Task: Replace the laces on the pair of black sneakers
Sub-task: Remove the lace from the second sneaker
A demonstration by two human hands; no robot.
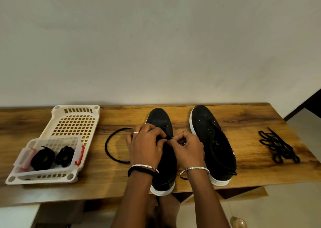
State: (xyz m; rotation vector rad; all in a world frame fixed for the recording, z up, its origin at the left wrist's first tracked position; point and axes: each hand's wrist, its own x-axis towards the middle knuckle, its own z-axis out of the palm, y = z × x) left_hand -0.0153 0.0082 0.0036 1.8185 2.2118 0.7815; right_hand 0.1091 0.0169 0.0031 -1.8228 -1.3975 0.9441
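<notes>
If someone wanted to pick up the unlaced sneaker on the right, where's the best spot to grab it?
Probably the heel collar of the right sneaker, coming from the person's side: its heel points that way and the opening faces up, so a thumb can hook inside, fingers behind the heel.

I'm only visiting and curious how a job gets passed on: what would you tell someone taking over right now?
Left hand and right hand both pinch a black lace at the eyelets of the sneaker under them; its slack loops left across the table.
Second sneaker stands beside it, eyelets bare.
Loose laces lie heaped at the right, probably the old ones.
Two coiled laces sit in the clear box in the white basket.
Done: first sneaker's lacing begun; how far is hidden.
Left: finish it, lace the second.
</notes>
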